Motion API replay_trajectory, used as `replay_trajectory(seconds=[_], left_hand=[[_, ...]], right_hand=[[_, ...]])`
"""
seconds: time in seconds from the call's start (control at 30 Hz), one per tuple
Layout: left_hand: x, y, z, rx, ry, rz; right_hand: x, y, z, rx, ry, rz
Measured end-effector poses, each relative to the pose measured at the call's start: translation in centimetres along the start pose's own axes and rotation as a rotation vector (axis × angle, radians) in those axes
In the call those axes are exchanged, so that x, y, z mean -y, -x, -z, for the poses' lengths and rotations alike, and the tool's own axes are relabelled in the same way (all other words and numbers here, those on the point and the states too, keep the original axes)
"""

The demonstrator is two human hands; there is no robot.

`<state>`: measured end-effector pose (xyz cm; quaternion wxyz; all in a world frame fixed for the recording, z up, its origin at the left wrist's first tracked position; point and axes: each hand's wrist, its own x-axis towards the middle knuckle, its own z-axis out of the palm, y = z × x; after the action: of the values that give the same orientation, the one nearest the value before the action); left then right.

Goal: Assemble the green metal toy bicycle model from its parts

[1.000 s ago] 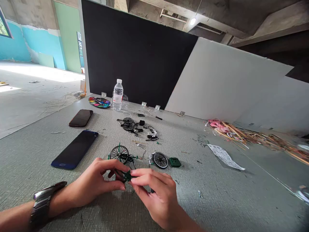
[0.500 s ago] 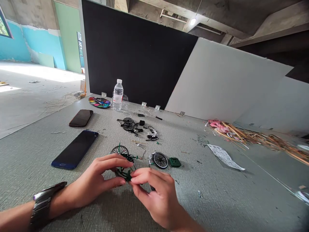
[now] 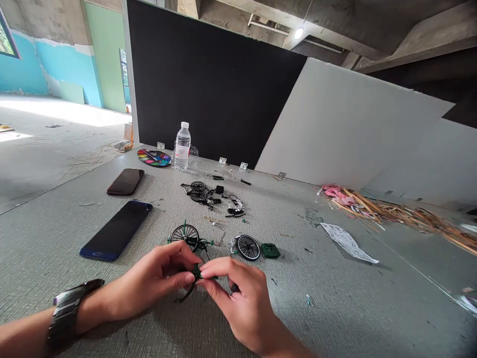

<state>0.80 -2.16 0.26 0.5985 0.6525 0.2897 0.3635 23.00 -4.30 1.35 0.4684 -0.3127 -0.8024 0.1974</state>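
Pinched between the fingertips of both hands is a small dark green model bicycle part (image 3: 197, 271), partly covered by the fingers. My left hand (image 3: 164, 271), with a dark watch on its wrist, grips it from the left. From the right, my right hand (image 3: 238, 288) holds it between thumb and fingers. A thin dark curved piece sticks out below the left thumb. Just beyond the hands lies a green and black model bicycle assembly with a spoked wheel (image 3: 185, 237). To its right are another small wheel (image 3: 248, 247) and a green box-shaped piece (image 3: 270, 250).
Farther back lie black model bicycle parts (image 3: 199, 192). Two phones, one blue-edged (image 3: 116, 229) and one dark (image 3: 125, 181), rest at left. A water bottle (image 3: 182, 148) stands by a paint palette (image 3: 154, 157). A printed sheet (image 3: 348, 242) and wood strips (image 3: 376, 209) are at right.
The green part has been turned in my fingers, so its curved piece now points down towards me. Both hands stay in nearly the same place.
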Motion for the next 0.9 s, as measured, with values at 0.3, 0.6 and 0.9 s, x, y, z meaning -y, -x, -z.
replay_trajectory(seconds=[0.3,0.6,0.9], left_hand=[[0.4,-0.3,0.3,0.075,0.160,-0.027],[1.0,-0.4,0.2,0.159,0.338,-0.030],[1.1,-0.3,0.2,0.180,0.358,-0.045]], right_hand=[[0.2,-0.2,0.2,0.026,0.033,0.023],[0.4,-0.2,0.4,0.068,0.135,0.069],[0.6,0.0,0.4,0.054,0.220,0.141]])
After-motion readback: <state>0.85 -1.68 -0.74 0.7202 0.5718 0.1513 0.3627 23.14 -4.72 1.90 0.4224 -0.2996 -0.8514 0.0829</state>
